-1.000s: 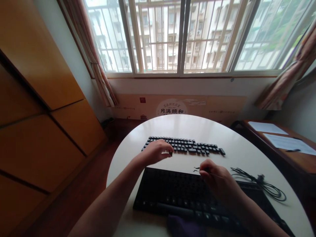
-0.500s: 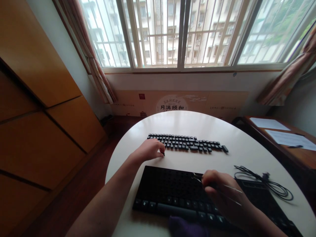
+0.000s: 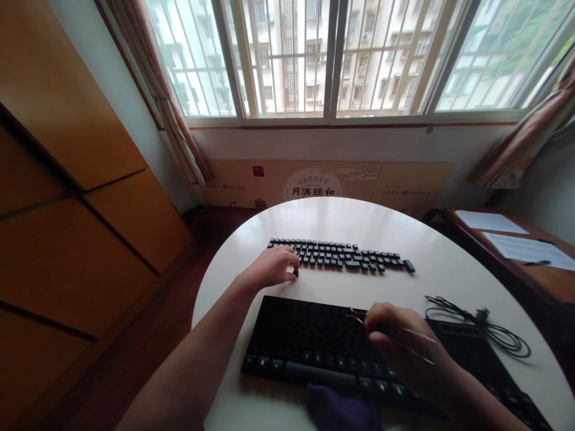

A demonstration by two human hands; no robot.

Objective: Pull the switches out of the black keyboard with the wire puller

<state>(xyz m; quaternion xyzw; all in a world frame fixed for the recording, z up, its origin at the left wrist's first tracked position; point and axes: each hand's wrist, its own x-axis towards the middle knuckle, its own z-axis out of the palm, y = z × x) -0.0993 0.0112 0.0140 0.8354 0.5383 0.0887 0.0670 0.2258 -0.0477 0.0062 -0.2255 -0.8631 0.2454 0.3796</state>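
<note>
My left hand [image 3: 273, 267] pinches a small black keycap [image 3: 295, 273] between thumb and finger, just in front of the loose keycaps [image 3: 335, 254] laid out in rows on the white table. In my right hand [image 3: 402, 341] is a wire keycap puller [image 3: 356, 316]; its thin metal prongs poke out past the fingers over the black keyboard [image 3: 305, 332]. Most upper keys on the keyboard's left part are off, while the front rows with the space bar [image 3: 320, 373] still have their caps. My right hand and forearm hide part of the keyboard.
A coiled black cable [image 3: 489, 329] lies behind the keyboard's right end. Purple cloth [image 3: 339, 407] sits at the near edge of the round white table [image 3: 332, 215]. To the right, a wooden desk [image 3: 498, 245] holds papers and pens; an orange cabinet [image 3: 67, 257] stands left.
My left hand has shifted slightly at the near side of the keycap rows, and the pinched keycap shows more clearly. My right hand stays over the keyboard with the puller. The view has tilted slightly.
</note>
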